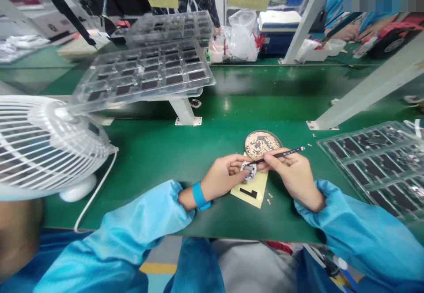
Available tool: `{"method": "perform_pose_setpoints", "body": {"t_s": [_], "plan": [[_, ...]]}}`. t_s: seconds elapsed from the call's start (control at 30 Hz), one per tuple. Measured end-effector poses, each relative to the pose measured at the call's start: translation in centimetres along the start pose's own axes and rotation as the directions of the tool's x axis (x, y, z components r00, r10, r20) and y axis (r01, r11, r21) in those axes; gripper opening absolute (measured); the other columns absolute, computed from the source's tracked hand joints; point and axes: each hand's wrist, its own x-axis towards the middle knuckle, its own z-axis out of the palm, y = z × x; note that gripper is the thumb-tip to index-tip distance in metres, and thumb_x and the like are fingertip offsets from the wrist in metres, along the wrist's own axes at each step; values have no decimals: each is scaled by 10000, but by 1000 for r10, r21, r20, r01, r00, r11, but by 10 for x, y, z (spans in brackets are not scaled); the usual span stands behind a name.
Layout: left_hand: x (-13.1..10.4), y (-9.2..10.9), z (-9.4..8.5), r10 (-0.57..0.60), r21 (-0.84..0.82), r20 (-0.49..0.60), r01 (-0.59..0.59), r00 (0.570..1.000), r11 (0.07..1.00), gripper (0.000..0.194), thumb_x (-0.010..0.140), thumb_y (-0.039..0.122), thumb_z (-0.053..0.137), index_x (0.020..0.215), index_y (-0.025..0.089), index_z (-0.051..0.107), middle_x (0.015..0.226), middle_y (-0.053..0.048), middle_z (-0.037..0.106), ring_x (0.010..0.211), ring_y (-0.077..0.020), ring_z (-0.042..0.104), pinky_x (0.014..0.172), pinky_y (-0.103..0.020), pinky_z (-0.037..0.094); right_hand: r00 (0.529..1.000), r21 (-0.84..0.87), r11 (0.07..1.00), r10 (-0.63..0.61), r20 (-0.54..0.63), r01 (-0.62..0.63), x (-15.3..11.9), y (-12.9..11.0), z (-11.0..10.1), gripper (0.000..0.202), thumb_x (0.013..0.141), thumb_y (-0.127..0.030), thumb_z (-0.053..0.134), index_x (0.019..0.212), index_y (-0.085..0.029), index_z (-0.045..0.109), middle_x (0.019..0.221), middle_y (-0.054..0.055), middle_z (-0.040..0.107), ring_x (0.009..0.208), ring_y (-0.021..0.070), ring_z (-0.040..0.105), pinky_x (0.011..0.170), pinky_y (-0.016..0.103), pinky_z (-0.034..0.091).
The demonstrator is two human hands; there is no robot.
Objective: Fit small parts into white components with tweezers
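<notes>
Between its thumb and fingers, my left hand [225, 176] grips a small white plastic part [249, 171] with dark bits on it. My right hand [293, 171] is closed around a thin black pen-like tool [283, 154], whose tip touches or nearly touches the white part. Just behind both hands lies a round shallow dish [261, 142] of tiny pale and dark pieces. Under the hands is a yellow sheet [247, 199] with a black mark [248, 193]. A few tiny pale pieces [269, 197] are scattered beside the sheet.
A white fan [49, 147] stands at the left. Clear compartment trays [145, 70] rest on a raised shelf behind. Another tray [374, 160] lies at the right. White posts [367, 81] rise from the green bench [149, 151]. A co-worker's hands [351, 31] show at the back right.
</notes>
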Motion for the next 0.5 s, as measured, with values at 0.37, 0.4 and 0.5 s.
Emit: {"method": "perform_pose_setpoints", "body": {"t_s": [0.37, 0.4, 0.5], "plan": [[2, 5, -10, 89, 218, -55, -75, 994, 973, 250, 853, 263, 677, 1052, 205, 537, 906, -23, 697, 742, -155, 698, 661, -251, 562, 988, -59, 993, 106, 116, -99, 1, -35, -11, 480, 1017, -595, 395, 818, -190, 558, 780, 72, 731, 635, 181, 711, 628, 327, 622], [3, 7, -10, 55, 154, -39, -48, 998, 987, 298, 839, 265, 693, 1073, 209, 517, 909, -15, 687, 733, -155, 703, 646, -250, 564, 995, -165, 985, 70, 65, -58, 1, -44, -22, 491, 1032, -585, 343, 828, -198, 566, 730, 44, 703, 577, 165, 674, 573, 305, 598], [3, 16, -9, -20, 111, -3, 20, 1000, 994, 428, 812, 314, 734, 1170, 192, 534, 843, -9, 675, 682, -159, 695, 531, -221, 520, 989, -420, 908, -49, -137, -13, 4, -70, -76, 431, 1017, -557, 420, 887, -206, 633, 602, -23, 582, 452, 116, 502, 424, 235, 424]]}}
